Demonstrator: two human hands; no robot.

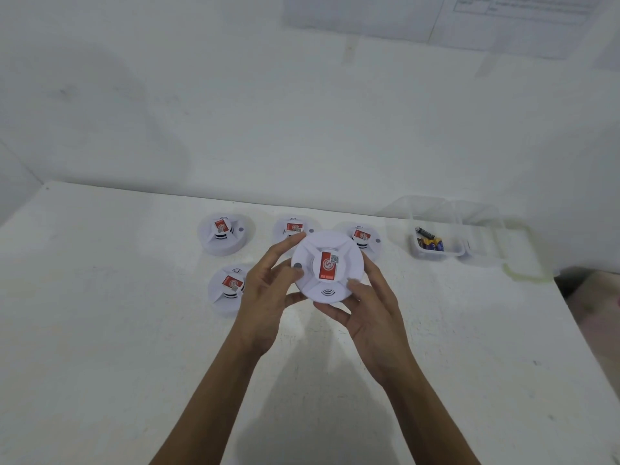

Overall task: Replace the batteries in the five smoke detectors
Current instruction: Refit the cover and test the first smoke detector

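A white round smoke detector (327, 266) with a red label is held above the table, face toward me. My left hand (268, 290) grips its left rim, thumb near the grey button. My right hand (365, 307) grips its lower right rim. Several other white detectors lie on the table: one at the back left (224, 234), one behind my left fingers (291, 227), one at the back right (364, 237), one at the front left (228, 288). A clear plastic container (436, 251) holds several batteries (431, 241).
The white table (100, 330) meets a white wall at the back. The container's clear lid (503, 250) lies beside it on the right. The table's right edge drops off near a dark area (583, 283). Papers (503, 21) are taped on the wall above.
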